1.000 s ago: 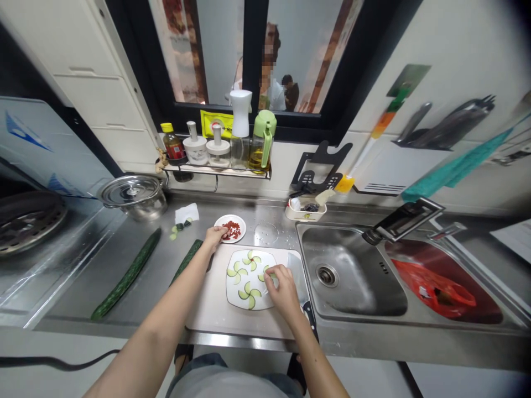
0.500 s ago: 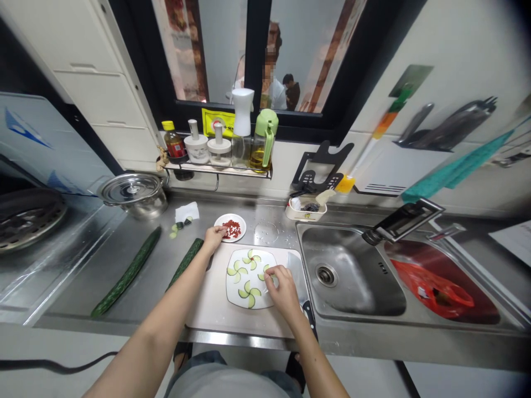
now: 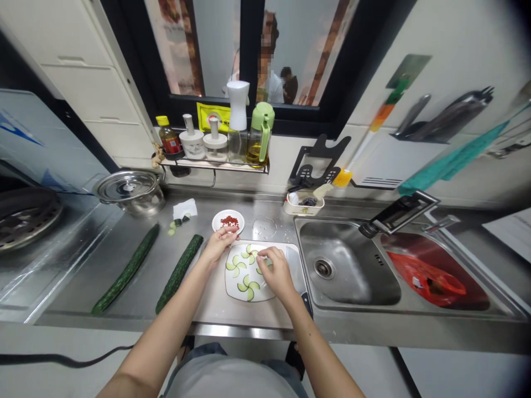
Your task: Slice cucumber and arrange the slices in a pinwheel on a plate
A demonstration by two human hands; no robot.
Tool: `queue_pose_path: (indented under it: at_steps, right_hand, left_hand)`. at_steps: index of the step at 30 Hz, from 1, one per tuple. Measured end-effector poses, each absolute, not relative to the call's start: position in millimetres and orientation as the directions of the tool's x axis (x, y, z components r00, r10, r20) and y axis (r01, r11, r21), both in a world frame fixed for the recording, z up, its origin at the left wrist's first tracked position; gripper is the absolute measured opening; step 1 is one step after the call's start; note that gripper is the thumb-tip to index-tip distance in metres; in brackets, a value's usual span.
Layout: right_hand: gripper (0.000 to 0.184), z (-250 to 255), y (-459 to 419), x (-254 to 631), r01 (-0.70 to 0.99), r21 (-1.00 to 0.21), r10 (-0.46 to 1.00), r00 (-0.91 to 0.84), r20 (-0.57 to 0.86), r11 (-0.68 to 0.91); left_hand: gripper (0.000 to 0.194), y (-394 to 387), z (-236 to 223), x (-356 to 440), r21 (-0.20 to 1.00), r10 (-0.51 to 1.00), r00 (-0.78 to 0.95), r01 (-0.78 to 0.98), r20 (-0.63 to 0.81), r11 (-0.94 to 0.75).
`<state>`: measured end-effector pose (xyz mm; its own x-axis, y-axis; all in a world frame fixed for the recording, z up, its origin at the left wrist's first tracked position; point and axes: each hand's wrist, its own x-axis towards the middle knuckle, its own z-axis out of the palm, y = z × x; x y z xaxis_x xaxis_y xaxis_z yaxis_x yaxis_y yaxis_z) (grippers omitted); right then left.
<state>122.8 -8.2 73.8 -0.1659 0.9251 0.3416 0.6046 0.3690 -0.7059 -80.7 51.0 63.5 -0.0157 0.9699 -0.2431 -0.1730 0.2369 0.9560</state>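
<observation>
- At the near edge of the desk (image 3: 70, 282), a pale cutting board (image 3: 207, 315) carries a white plate (image 3: 233, 283); a knife (image 3: 307, 303) lies along the board's right side, its dark handle partly behind the forearm.
- The plate holds cucumber slices (image 3: 251, 294) laid out as pinwheels; three show well, and another on the right is mostly covered by a hand.
- The right hand (image 3: 279, 273) is over that right part, thumb and forefinger drawn close together; I cannot tell whether they grip anything.
- The left hand (image 3: 214, 247) is between the plate and a small white dish (image 3: 215, 223), fingertips bunched at the dish's near rim; whether a piece is pinched there I cannot tell.
- Small red bits (image 3: 229, 220) lie in the dish, just beyond the board.
- Two whole cucumbers (image 3: 180, 273) rest left of the board.
- On the right, the sink (image 3: 352, 271) has two basins; a red plastic bag (image 3: 427, 279) lies in the right one.
- Behind the sink, a little box (image 3: 305, 209) holds a dark scrubber (image 3: 309, 202) and other items.
- Far left, a steel pot (image 3: 145, 203) has its lid (image 3: 124, 185) on, hiding the inside.
- On the wall rack (image 3: 232, 167) stand a yellow-capped bottle (image 3: 170, 141), two white-lidded jars (image 3: 193, 146), a spray bottle (image 3: 238, 110) and a green-topped jug (image 3: 261, 121) with yellow oil.
</observation>
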Motion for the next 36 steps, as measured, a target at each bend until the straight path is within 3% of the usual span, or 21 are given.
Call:
queue_pose_path:
  at_steps: [11,31,36]
  right_hand:
    - [0.015,108,0,108,0.587,-0.650,0.874,-0.289,0.390,0.484]
    - [0.012,99,-14,111,0.603,-0.643,0.880,-0.370,0.298,0.472]
    - [0.010,76,-21,119,0.642,-0.626,0.895,-0.362,0.261,0.443]
  left_hand:
    - [0.044,6,87,-62,0.995,0.996,0.042,-0.061,-0.081,0.084]
    - [0.039,-16,78,-63,0.994,0.987,0.127,-0.027,-0.100,0.104]
    - [0.031,-28,63,-69,0.979,0.995,0.040,0.185,-0.090,0.081]
